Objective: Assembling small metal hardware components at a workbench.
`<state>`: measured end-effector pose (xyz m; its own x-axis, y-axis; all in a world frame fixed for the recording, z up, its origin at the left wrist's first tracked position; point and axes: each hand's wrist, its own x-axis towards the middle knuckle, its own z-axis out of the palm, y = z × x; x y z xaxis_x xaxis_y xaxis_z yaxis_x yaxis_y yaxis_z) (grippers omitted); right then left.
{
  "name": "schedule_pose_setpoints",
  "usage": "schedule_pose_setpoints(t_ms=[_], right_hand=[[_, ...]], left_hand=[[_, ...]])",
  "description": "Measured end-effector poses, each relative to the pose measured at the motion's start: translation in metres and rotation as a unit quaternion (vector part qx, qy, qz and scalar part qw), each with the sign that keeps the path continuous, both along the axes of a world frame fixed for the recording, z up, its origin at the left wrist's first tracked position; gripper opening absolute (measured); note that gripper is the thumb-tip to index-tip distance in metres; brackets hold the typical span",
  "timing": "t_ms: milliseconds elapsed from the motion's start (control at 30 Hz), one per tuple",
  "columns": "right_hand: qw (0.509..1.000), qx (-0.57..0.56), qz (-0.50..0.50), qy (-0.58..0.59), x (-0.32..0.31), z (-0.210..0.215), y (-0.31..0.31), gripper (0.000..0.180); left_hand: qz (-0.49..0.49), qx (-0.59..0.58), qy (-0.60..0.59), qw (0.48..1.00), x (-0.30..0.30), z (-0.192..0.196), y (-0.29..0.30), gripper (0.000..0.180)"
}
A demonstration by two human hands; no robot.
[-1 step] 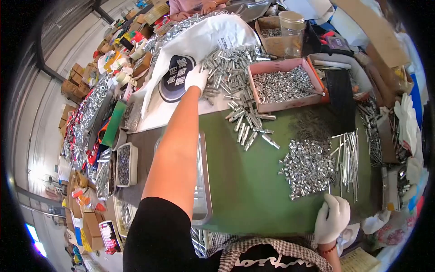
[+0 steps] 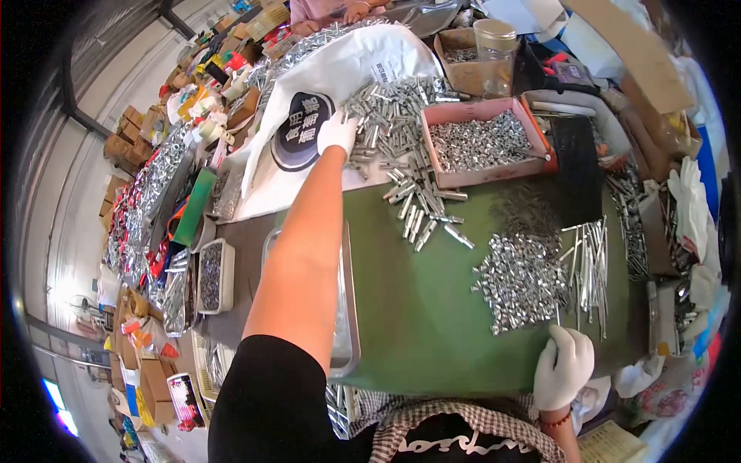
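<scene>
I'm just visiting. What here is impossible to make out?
Head view: whether the left hand holds anything; its fingertips blend into the metal parts.
Head view: the palm of the right hand, hidden behind the back of the hand.
Head view: much of the metal tray, covered by the left forearm.
Head view: the co-worker's head, cut off by the upper edge.

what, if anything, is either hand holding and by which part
The right hand appears to pinch a thin metal rod by its near end. Whether the left hand, at the metal tubes, grips any cannot be told.
</scene>
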<state>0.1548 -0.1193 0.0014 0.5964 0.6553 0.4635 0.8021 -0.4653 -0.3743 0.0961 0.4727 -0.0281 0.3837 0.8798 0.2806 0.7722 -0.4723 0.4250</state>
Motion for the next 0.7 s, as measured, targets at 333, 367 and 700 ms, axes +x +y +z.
schedule_pose_setpoints(t_ms=[333,367,700], right_hand=[[0.998,0.057,0.021,-0.012,0.005,-0.008,-0.002,0.024],[0.998,0.056,0.022,-0.014,0.006,-0.008,-0.001,0.024],[0.993,0.098,0.045,-0.037,0.006,-0.009,0.001,0.023]], left_hand=[[0.16,0.035,0.016,0.986,0.021,0.018,-0.125,0.039],[0.161,0.034,0.015,0.986,0.024,0.018,-0.135,0.039],[0.145,0.163,-0.087,0.972,0.005,-0.002,-0.199,0.026]])
